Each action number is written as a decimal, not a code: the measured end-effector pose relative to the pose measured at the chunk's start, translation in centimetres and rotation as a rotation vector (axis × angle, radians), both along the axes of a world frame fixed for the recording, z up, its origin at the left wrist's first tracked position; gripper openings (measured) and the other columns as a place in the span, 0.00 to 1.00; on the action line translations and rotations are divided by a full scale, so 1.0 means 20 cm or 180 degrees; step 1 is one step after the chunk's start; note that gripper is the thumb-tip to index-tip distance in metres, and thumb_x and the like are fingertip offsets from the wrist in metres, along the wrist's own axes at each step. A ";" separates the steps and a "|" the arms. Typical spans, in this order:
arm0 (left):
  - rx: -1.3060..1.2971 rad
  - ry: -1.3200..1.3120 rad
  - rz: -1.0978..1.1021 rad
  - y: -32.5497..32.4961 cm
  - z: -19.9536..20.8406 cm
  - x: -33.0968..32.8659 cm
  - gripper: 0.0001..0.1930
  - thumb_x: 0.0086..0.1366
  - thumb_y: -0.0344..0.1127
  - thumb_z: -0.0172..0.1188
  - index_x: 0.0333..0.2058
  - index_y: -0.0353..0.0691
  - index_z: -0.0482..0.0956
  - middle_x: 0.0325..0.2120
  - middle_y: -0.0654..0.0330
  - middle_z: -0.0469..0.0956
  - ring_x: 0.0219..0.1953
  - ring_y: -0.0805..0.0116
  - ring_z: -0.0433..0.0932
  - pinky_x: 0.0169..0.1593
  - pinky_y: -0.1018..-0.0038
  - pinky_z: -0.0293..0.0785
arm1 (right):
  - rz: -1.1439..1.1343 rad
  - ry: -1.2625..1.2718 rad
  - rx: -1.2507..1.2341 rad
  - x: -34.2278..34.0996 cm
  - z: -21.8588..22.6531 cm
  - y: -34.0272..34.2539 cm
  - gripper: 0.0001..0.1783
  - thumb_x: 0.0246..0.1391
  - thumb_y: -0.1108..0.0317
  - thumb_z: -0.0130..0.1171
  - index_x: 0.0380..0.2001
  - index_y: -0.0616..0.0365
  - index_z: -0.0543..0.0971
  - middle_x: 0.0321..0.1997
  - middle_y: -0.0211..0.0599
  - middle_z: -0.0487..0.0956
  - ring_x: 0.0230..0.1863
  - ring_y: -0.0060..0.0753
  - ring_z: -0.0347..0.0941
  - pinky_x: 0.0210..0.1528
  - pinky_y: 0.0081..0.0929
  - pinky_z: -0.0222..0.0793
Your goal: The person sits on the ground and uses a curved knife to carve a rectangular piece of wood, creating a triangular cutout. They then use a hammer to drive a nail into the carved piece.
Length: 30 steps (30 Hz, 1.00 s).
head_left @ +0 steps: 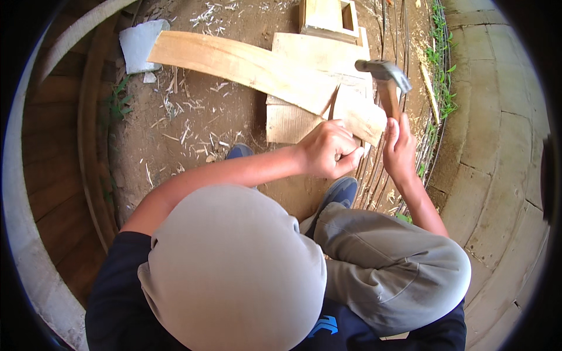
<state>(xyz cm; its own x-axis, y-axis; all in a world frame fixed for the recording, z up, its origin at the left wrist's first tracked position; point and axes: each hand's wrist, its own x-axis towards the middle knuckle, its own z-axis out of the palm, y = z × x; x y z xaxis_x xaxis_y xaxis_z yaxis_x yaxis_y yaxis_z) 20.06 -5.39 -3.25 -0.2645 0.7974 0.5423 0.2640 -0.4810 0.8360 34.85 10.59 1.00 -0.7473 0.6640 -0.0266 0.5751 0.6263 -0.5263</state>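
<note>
My right hand grips the wooden handle of a claw hammer, its metal head raised at the far end. Close by on the left, my left hand is closed in a fist against the near edge of a short wooden piece; what its fingers hold, if anything, is hidden. That short piece meets the right end of a long pale board. Beneath both lie wider flat boards.
The long board's left end rests on a grey stone slab. A wooden box frame stands at the back. Wood shavings litter the dirt ground. Thin metal rods run along the right, beside a block wall. My bent knees fill the front.
</note>
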 end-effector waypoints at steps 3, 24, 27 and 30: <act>-0.0032 -0.0039 -0.0112 0.03 -0.01 0.00 0.22 0.61 0.24 0.59 0.11 0.41 0.60 0.10 0.60 0.62 0.15 0.59 0.64 0.31 0.65 0.62 | 0.0043 -0.0731 -0.0259 0.01 0.00 0.01 0.17 0.75 0.55 0.44 0.43 0.59 0.70 0.21 0.60 0.78 0.27 0.71 0.78 0.25 0.58 0.69; -0.0494 -0.0295 -0.0095 0.09 0.06 -0.03 0.21 0.62 0.28 0.60 0.10 0.38 0.66 0.08 0.55 0.63 0.13 0.57 0.66 0.26 0.63 0.64 | 0.0163 -0.0724 -0.0084 -0.04 0.04 0.01 0.19 0.75 0.55 0.45 0.39 0.62 0.70 0.21 0.65 0.76 0.27 0.74 0.76 0.25 0.58 0.69; -0.0611 -0.0333 -0.0121 0.11 0.09 -0.02 0.21 0.63 0.28 0.60 0.11 0.36 0.66 0.09 0.54 0.63 0.13 0.59 0.65 0.23 0.63 0.62 | 0.0347 -0.1009 -0.0001 -0.02 0.03 0.10 0.20 0.75 0.54 0.45 0.39 0.62 0.71 0.20 0.63 0.76 0.25 0.72 0.77 0.24 0.56 0.69; -0.0508 -0.0485 0.0022 0.10 0.13 -0.05 0.21 0.64 0.28 0.60 0.12 0.35 0.67 0.09 0.54 0.64 0.12 0.61 0.63 0.22 0.65 0.61 | 0.0054 -0.0747 -0.0061 -0.10 0.09 0.05 0.21 0.76 0.53 0.43 0.40 0.63 0.72 0.19 0.62 0.77 0.22 0.66 0.78 0.23 0.55 0.70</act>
